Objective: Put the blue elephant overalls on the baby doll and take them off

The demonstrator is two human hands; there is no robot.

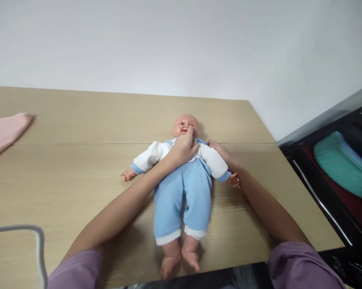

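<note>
A baby doll (183,192) lies face up on the wooden table, its head away from me and its bare feet near the front edge. It wears a white top with blue cuffs and light blue trousers. My left hand (183,147) is over the doll's upper chest, closed at the collar, with the thumb up by its chin and cheek. What exactly the fingers pinch is hidden. At the doll's shoulder on the right, my right hand (219,151) is curled against its side, partly covered by the white sleeve.
A pink cloth (7,130) lies at the table's left edge. A grey bent tube (21,228) stands in the lower left. Beyond the right edge of the table (87,120) is a black frame with a teal rounded object (343,168). A pale wall rises behind.
</note>
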